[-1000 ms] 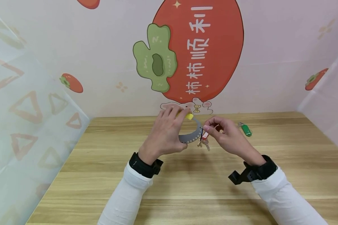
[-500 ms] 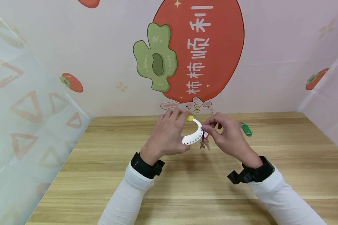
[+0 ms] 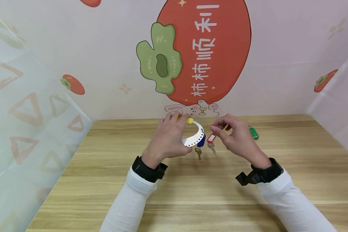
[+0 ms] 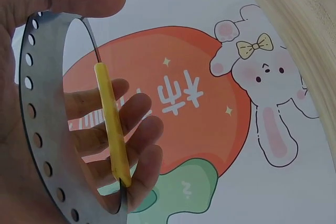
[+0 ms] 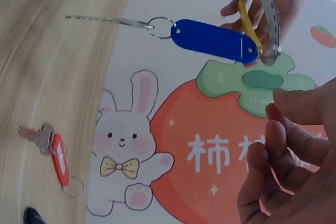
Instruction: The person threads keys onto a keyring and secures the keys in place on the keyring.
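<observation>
My left hand (image 3: 169, 137) grips a curved metal key holder (image 3: 195, 137), a strip punched with several holes that has a yellow handle (image 4: 111, 121). The thumb lies along the metal, and the fingers are round the yellow part. From the holder's right end hangs a blue key tag (image 5: 215, 40) with a key (image 5: 107, 20) on a ring. To the right, my right hand (image 3: 235, 137) hovers with fingers loosely bent and nothing seen between them. A red key tag (image 5: 60, 161) with its key (image 5: 39, 136) lies on the table, apart from both hands.
A green key tag (image 3: 253, 132) lies on the wooden table (image 3: 203, 193), beyond the right hand and partly hidden by it. Behind the table's far edge stands a backdrop (image 3: 113, 58) printed with a large red fruit and a rabbit.
The right hand has come away from the holder and its fingers have let go of the blue tag, which now hangs below. The left hand has shifted the holder slightly left.
</observation>
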A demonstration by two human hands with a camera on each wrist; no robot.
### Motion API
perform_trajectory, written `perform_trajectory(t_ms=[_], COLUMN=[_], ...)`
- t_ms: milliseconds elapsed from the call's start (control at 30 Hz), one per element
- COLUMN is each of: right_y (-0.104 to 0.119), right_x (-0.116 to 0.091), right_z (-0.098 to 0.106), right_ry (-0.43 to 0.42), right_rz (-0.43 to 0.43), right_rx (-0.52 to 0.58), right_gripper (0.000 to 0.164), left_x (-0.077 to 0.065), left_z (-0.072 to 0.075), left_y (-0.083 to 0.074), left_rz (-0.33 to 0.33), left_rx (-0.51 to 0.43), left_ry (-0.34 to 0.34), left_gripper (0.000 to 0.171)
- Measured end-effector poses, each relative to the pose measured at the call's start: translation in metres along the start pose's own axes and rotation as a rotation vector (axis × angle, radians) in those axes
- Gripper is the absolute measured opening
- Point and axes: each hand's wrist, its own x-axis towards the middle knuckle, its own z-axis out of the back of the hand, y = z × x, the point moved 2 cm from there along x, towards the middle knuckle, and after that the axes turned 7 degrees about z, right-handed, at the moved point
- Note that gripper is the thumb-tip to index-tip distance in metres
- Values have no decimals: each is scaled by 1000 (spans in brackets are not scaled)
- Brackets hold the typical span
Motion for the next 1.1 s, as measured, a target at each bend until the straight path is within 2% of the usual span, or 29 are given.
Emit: perform_trajectory(t_ms=[233,400,567,733,933,1100], right_y=[-19,-36,-50,-61,-76,-89], right_x=[-2,-3,-7,-10,-15,-20], right_z=[4,9,11,11,14,18], right_ry=[144,212,259,297,313,322], right_rz=[-78,-160,-217,-260,-309,-353], right_rx=[-102,-142,-166,-176,-180,-210], right_gripper=[8,9,10,11,12,16], left_x=[0,0,-1,-2,-2,-1], left_z=[0,-1,-2,-3,-4,-4], left_y=[3,5,6,6,7,7], left_rz=[28,50,81,84,97,102], left_rx=[-6,-2,-17,-45,-96,-114], left_ry=[10,40,105,160,181,185], left_gripper=[88,87,85,81,75,76])
